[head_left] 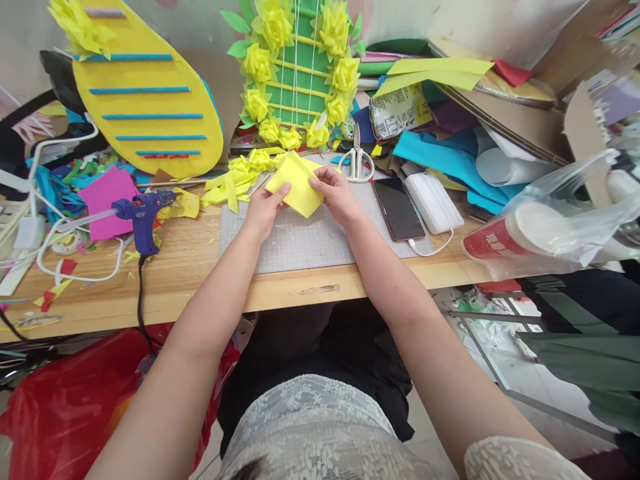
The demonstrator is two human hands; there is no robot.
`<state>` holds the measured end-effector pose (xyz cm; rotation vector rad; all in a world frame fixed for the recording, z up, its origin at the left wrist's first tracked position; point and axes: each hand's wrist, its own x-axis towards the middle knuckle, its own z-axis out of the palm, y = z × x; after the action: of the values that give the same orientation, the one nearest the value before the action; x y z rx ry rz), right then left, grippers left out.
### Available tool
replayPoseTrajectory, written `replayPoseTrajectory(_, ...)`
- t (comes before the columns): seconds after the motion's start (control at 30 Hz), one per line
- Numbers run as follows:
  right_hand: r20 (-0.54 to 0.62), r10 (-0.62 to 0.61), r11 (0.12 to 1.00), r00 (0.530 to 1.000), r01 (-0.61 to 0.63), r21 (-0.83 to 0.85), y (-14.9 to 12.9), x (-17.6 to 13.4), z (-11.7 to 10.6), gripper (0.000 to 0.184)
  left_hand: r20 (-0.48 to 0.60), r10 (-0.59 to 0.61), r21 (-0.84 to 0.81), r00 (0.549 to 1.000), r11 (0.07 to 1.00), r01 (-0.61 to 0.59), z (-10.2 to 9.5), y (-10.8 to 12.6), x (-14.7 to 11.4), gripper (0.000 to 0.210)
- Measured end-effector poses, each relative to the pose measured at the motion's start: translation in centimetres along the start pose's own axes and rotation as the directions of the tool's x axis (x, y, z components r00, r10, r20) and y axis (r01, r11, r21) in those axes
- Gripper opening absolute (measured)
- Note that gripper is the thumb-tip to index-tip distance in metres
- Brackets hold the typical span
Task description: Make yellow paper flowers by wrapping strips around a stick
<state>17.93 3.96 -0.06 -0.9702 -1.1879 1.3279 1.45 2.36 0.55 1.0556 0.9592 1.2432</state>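
A square of yellow paper (299, 189) is held up over the grey cutting mat (310, 247), its upper edge seeming folded or layered. My left hand (265, 208) pinches its left corner between thumb and fingers. On the opposite side, my right hand (336, 192) grips the right corner, thumb in front. Just behind the sheet lie cut yellow strips and petal pieces (235, 181). White-handled scissors (357, 160) rest to the right of my right hand, blades pointing away.
A phone (399, 210) and a white power bank (434, 202) lie at right, beside a bagged red cup (515, 233). A blue glue gun (145, 215) stands at left. Behind are a yellow lute-shaped panel (160, 73) and a green stringed panel (297, 73) edged with yellow flowers.
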Motion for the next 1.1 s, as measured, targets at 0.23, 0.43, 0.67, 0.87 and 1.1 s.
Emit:
replayPoseTrajectory(0.23, -0.017, -0.056, 0.998, 0.998, 0.056, -0.003, -0.6, -0.3, -0.1, 0.037, -0.192, 0.234, 0.231, 0.953, 0.955, -0.188, -1.1, -1.5, 1.1, 0.039)
replayPoseTrajectory(0.43, -0.052, -0.062, 0.997, 0.997, 0.065, 0.046, -1.4, -0.4, -0.8, 0.034, -0.19, 0.316, 0.278, 0.93, 0.925, -0.258, -2.5, -0.7, 1.4, 0.042)
replayPoseTrajectory(0.67, 0.107, 0.28, 0.953, 0.954, -0.29, 0.09, -1.7, -1.1, 0.8, 0.052, 0.241, 0.644, 0.712, 0.726, 0.391, -0.583, -2.3, 1.4, -0.1, 0.033)
replayPoseTrajectory(0.87, 0.122, 0.197, 0.964, 0.973, -0.215, 0.156, -1.0, -1.0, 1.2, 0.062, 0.325, 0.507, 0.64, 0.798, 0.504, -0.58, -1.5, 2.5, -0.4, 0.024)
replayPoseTrajectory(1.1, -0.02, 0.09, 0.993, 0.996, -0.088, 0.079, 0.2, 0.2, -0.7, 0.071, 0.162, 0.336, 0.439, 0.928, 0.817, -0.373, -1.1, 1.6, -0.4, 0.042)
